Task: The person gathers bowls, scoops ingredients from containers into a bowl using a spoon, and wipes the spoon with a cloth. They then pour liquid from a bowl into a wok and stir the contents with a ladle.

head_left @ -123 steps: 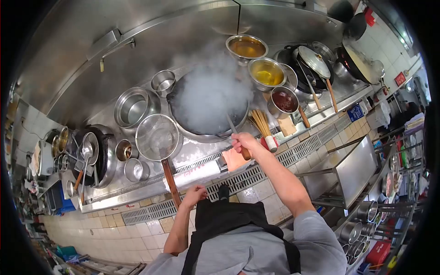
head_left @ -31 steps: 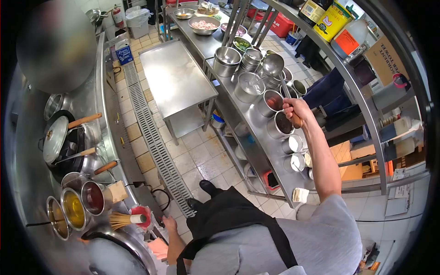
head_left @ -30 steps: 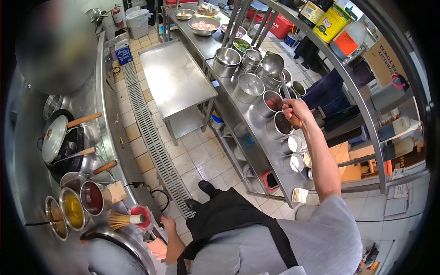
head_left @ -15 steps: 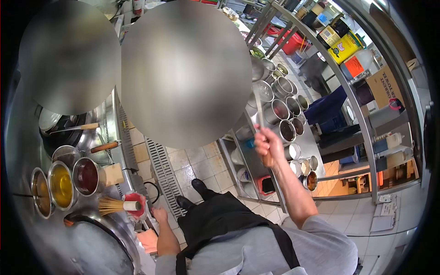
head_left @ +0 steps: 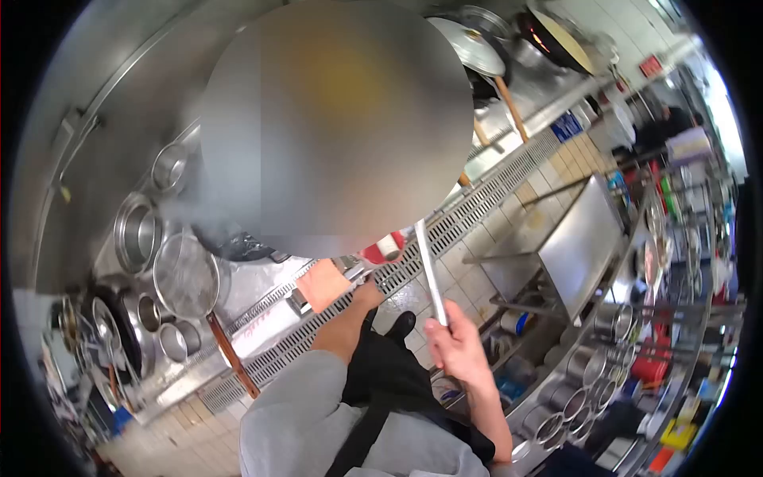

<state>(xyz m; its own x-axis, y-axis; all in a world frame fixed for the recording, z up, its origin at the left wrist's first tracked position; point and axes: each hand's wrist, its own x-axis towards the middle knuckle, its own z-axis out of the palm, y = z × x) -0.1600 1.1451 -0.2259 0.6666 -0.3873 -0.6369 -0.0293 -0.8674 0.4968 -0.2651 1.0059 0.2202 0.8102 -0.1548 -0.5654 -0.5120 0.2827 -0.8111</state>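
My right hand is closed around the lower end of a long-handled metal utensil. The utensil points up and forward, and its far end goes out of sight behind a large blurred patch. My left hand is low at the stove's front edge with its fingers curled; whatever is in them is hidden. Close to it are a folded salmon-coloured cloth and a red container with a pale cylindrical handle end. Part of a dark wok shows beyond, beneath the blur.
On the left, a round mesh strainer and several metal pots stand on the range, and a wooden handle juts over its edge. A lidded wok is at the upper right. A steel counter and several pots line my right.
The view has swung left toward the range, so the pots on the right-hand shelf now lie farther right. My right hand still grips the utensil; my left stays by the stove edge.
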